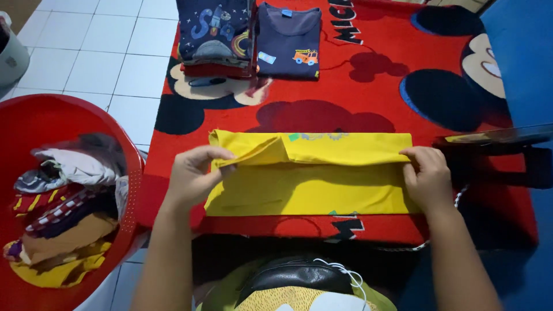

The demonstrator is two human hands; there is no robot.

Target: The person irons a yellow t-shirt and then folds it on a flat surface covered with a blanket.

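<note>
Head view shows your left hand [190,175] pinching the folded left edge of a yellow cotton garment [311,190] and your right hand [427,175] gripping its right edge, fingers closed on the cloth. It lies flat on a red cartoon-print mat [368,92]. Folded dark blue shirts [288,40] sit beyond; a red plastic basket of mixed laundry [135,173] stands at your left.

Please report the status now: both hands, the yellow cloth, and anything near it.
Left hand and right hand each pinch an end of the fold. Yellow garment flat on red mat, half folded. Nothing on it; red basket at left.
</note>
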